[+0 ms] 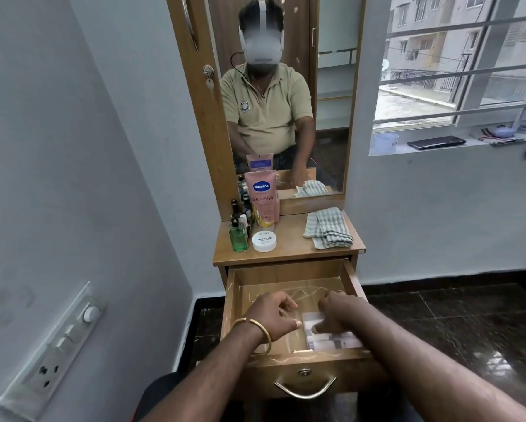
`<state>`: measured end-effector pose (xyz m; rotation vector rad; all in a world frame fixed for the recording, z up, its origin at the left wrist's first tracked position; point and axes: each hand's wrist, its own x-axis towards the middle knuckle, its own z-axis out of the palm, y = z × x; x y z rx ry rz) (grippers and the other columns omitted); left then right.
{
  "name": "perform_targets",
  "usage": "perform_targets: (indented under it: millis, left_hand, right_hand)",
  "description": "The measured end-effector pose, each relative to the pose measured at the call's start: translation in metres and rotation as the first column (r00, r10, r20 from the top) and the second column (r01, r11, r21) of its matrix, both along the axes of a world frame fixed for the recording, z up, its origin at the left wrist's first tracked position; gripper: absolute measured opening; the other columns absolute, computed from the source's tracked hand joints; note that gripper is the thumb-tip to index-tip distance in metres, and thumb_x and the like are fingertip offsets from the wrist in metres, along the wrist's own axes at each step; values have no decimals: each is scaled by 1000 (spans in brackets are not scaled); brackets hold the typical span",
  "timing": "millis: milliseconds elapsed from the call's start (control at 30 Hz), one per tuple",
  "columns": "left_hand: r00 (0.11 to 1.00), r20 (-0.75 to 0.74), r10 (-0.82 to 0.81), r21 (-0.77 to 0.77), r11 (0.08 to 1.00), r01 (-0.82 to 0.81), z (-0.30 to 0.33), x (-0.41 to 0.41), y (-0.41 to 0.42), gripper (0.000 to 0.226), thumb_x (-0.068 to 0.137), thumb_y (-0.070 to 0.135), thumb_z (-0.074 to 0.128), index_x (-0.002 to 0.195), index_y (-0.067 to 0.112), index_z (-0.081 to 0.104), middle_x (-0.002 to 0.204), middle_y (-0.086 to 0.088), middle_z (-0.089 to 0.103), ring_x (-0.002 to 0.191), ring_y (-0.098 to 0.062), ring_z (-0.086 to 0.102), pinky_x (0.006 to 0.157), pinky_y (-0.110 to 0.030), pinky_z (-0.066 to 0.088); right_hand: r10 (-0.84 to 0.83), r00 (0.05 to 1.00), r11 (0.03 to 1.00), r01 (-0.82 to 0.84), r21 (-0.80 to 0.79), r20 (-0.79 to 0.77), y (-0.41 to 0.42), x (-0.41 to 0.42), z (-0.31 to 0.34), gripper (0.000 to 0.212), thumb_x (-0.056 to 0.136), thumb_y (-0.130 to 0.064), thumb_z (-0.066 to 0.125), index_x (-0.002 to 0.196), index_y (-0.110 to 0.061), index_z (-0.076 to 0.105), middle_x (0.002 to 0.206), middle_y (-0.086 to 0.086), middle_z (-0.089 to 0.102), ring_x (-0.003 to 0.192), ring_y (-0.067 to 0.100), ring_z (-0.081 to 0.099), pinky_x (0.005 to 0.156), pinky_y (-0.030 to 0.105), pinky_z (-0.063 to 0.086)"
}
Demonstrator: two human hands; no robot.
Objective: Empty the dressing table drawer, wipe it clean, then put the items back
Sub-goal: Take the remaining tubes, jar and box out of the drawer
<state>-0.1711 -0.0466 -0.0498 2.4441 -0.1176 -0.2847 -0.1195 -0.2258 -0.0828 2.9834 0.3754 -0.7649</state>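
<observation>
With most items already on the dressing table top (289, 251), both hands are inside the open drawer (354, 277), the left hand (274, 312) curled and seemingly empty, the right hand (336, 312) pinching the clear packet (331, 338), which probably must be lifted out next.

My right hand (336, 312) covers much of the clear packet (331, 338) at the drawer's (354, 277) four o'clock; its contents blur. Bottles (240, 214) behind the lotion tube (262, 197) are too small to tell apart.
</observation>
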Motion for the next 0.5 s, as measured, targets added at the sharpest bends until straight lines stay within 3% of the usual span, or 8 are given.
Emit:
perform_targets:
  millis: [100, 200, 333, 500]
  left_hand:
    - [1000, -1, -2, -5, 1000, 2, -3, 2, 0, 30, 78, 30, 79, 104, 30, 65, 100, 14, 60, 88, -4, 57, 65, -14, 42]
    - [1000, -12, 3, -10, 1000, -3, -5, 4, 3, 30, 78, 30, 79, 104, 30, 65, 102, 13, 61, 89, -5, 58, 67, -15, 43]
    - [999, -31, 12, -33, 999, -13, -9, 7, 6, 30, 77, 30, 80, 103, 30, 65, 105, 12, 63, 93, -7, 60, 77, -22, 51]
    - [996, -82, 40, -140, 989, -52, -15, 11, 11, 30, 74, 28, 82, 99, 30, 65, 102, 11, 66, 95, -7, 63, 86, -28, 55]
  right_hand:
    - [31, 999, 998, -30, -51, 18, 0, 3, 2, 64, 88, -60, 59, 137, -19, 54, 144, 10, 48, 129, 30, 49, 104, 45, 44]
    - [23, 1000, 1000, -23, -15, 13, -2, 8, 12, 59, 89, -51, 63, 138, -18, 54, 144, 9, 48, 129, 29, 48, 104, 43, 44]
    - [16, 997, 997, -10, 78, -80, -9, 16, 32, 43, 91, -30, 68, 131, -18, 58, 132, 4, 59, 116, 23, 57, 96, 36, 50]
    - [52, 989, 980, -23, 200, -139, -24, 20, 46, 32, 88, -26, 72, 117, -19, 62, 111, -3, 61, 105, 20, 59, 90, 34, 50]
